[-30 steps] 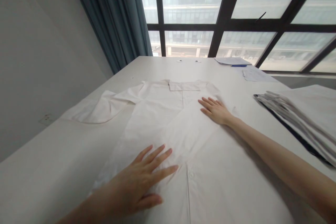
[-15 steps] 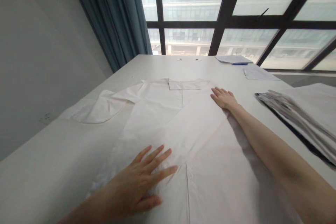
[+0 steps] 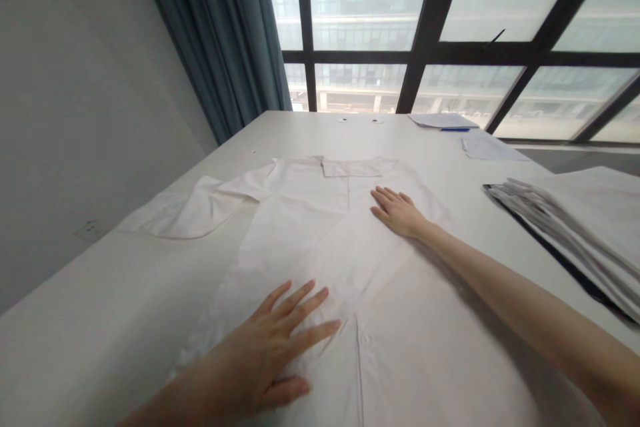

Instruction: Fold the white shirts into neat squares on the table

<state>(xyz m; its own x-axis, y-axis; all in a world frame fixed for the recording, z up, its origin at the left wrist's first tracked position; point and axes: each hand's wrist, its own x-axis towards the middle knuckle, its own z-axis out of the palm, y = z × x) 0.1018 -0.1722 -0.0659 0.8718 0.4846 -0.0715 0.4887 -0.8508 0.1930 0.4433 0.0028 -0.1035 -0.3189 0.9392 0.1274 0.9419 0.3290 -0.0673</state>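
Observation:
A white shirt (image 3: 320,247) lies spread out on the white table (image 3: 150,293), its collar end away from me. One sleeve (image 3: 200,210) stretches out to the left with a few folds. My left hand (image 3: 280,333) rests on the lower front of the shirt, fingers spread, beside the button placket. Farther up, my right hand (image 3: 397,210) lies flat on the upper chest, just below the collar band (image 3: 353,168). Neither hand grasps the cloth. My right forearm covers part of the shirt's right side.
A stack of folded white cloth (image 3: 580,220) on a dark board lies at the right edge. Papers (image 3: 440,121) and a blue pen (image 3: 455,129) are at the far right corner. A blue curtain (image 3: 220,33) and windows stand behind the table.
My right hand has slid from the shirt's right shoulder edge inward to the left and slightly nearer. My left hand stays in place. The view has tilted up slightly.

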